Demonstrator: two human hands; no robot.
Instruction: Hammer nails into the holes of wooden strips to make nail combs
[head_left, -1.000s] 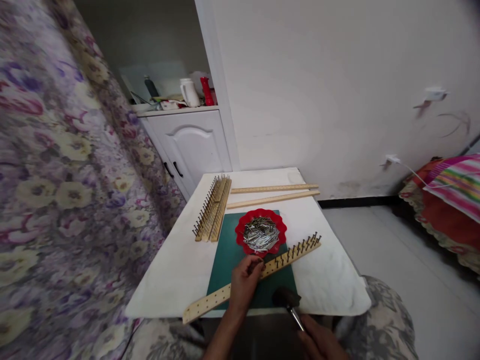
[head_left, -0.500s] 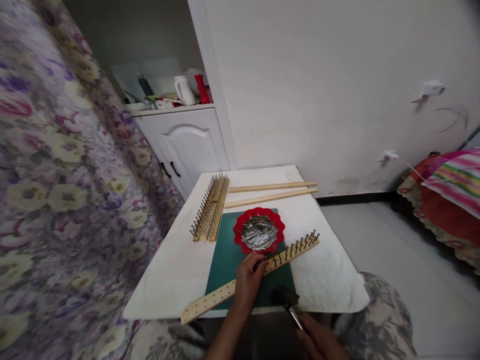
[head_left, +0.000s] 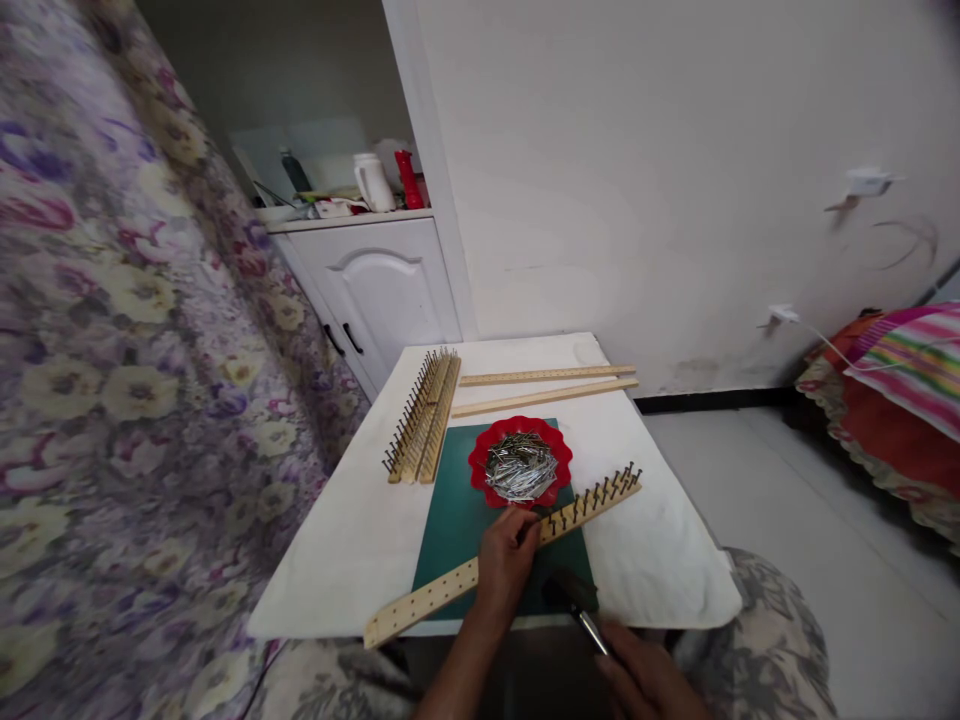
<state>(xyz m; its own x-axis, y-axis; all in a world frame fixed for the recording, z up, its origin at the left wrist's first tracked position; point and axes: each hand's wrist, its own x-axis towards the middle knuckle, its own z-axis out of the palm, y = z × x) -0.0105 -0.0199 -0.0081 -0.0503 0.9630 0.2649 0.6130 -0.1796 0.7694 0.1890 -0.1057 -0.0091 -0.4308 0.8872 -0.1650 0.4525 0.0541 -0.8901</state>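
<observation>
White-clothed table (head_left: pixel 337 560) bears one drilled pale-wood strip (head_left: pixel 439 588); our left hand (head_left: pixel 507 560) curls over it, holding we cannot tell what; our right hand (head_left: pixel 641 670) grips one black-headed hammer (head_left: pixel 589 630).

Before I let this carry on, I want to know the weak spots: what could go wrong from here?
The left hand has its fingers at the board, with the hammer nearby in the right hand; a stray swing might hit them.

The bowl sits close behind that hand, so a bump could spill its nails.

The board's left end reaches the table's near edge; it may tip or shift if pressed there.
</observation>
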